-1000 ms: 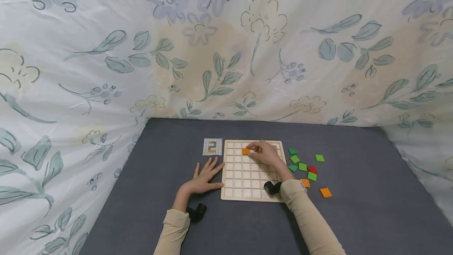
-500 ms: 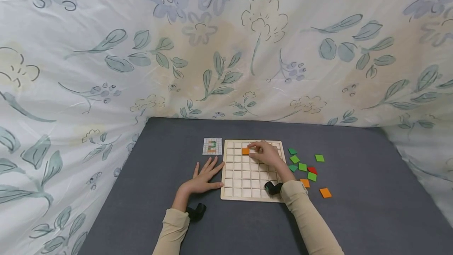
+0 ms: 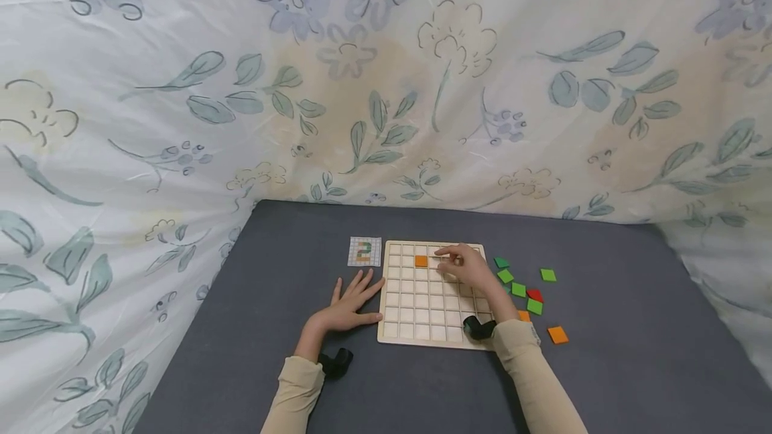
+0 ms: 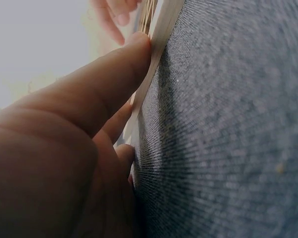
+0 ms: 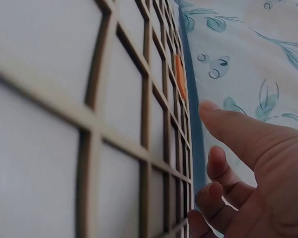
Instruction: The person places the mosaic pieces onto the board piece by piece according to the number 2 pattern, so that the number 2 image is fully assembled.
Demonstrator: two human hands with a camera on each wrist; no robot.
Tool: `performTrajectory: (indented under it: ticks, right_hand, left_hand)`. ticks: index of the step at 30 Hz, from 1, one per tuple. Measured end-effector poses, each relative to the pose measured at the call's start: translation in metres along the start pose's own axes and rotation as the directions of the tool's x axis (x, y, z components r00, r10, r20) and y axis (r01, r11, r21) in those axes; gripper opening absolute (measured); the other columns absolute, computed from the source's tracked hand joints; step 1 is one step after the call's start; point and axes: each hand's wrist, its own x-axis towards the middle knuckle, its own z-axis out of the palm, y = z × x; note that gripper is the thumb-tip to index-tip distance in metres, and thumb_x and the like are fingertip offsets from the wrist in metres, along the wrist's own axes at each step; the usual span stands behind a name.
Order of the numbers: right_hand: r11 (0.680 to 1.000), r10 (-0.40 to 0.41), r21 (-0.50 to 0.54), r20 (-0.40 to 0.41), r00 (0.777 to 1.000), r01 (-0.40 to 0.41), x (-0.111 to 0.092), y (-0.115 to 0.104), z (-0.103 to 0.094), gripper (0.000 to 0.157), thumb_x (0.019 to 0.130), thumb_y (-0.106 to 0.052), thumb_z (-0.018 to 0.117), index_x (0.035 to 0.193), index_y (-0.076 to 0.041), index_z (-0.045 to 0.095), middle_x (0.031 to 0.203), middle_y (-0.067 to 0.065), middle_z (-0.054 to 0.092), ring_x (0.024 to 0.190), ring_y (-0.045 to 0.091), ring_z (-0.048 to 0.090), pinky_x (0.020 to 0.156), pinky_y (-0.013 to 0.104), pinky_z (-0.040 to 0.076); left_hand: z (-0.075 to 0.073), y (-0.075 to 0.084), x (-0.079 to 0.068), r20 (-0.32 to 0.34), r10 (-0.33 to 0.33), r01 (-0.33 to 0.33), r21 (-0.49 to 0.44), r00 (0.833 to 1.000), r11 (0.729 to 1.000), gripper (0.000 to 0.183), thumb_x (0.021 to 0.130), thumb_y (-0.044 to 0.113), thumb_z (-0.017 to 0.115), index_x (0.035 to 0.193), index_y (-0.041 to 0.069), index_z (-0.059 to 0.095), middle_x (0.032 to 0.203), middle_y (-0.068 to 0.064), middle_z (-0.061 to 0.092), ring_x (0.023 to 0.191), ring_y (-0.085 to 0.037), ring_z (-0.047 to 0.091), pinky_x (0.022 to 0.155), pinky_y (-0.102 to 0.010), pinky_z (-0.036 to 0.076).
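Note:
A wooden grid board [image 3: 416, 333] lies on the dark cloth, with one orange square tile [image 3: 421, 261] set in a cell of its second row. My right hand [image 3: 470, 266] hovers over the upper right of the board, thumb and fingers apart and nothing between them. In the right wrist view the orange tile [image 5: 180, 77] sits in the grid beyond the thumb [image 5: 228, 124]. My left hand [image 3: 344, 307] lies spread on the cloth, its thumb and index fingertips at the board's left edge. The left wrist view shows that thumb [image 4: 114, 69] against the board's side [image 4: 161, 34].
A small pattern card [image 3: 364, 252] with a coloured figure lies left of the board's top. Right of the board are loose tiles: several green tiles [image 3: 518, 289], a red tile [image 3: 535, 295] and an orange tile [image 3: 557, 335]. Floral fabric hangs behind and to the left.
My right hand has drawn back to the right from the orange tile, which stays in its cell. The left hand keeps its place; the head view has shifted slightly.

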Motion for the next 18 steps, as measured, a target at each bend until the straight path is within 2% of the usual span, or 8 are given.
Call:
performTrajectory:
  ticks: [5,10,18]
  right_hand:
    - [1.000,0.002,0.005,-0.006,1.000,-0.002,-0.010,-0.001,-0.012,0.032,0.087,-0.017,0.066,0.118,-0.006,0.064,0.083,0.008,0.050,0.057,0.016,0.036,0.050,0.026,0.033]
    - [1.000,-0.008,-0.030,-0.035,0.999,0.007,-0.016,0.000,-0.022,0.031,0.088,-0.015,0.065,0.118,-0.007,0.064,0.085,0.008,0.050,0.058,0.016,0.035,0.050,0.027,0.032]
    - [0.997,0.016,-0.076,-0.074,0.997,-0.022,-0.026,0.010,-0.035,0.031,0.087,-0.019,0.066,0.117,-0.010,0.065,0.086,0.007,0.050,0.056,0.016,0.034,0.049,0.027,0.030]
  left_hand:
    - [0.001,0.001,0.000,-0.006,-0.007,0.007,0.005,1.000,1.000,0.072,0.092,0.043,0.054,0.150,0.022,0.018,0.156,-0.011,0.002,0.143,-0.030,-0.008,0.105,-0.061,-0.016]
    - [0.002,0.000,0.000,-0.006,-0.013,0.013,0.008,1.000,1.000,0.072,0.092,0.044,0.054,0.150,0.023,0.018,0.156,-0.010,0.002,0.143,-0.030,-0.008,0.106,-0.061,-0.016]
    - [0.002,0.000,0.001,-0.016,-0.015,0.015,0.013,1.000,1.000,0.072,0.091,0.044,0.054,0.150,0.023,0.018,0.156,-0.010,0.002,0.143,-0.030,-0.008,0.105,-0.061,-0.015]
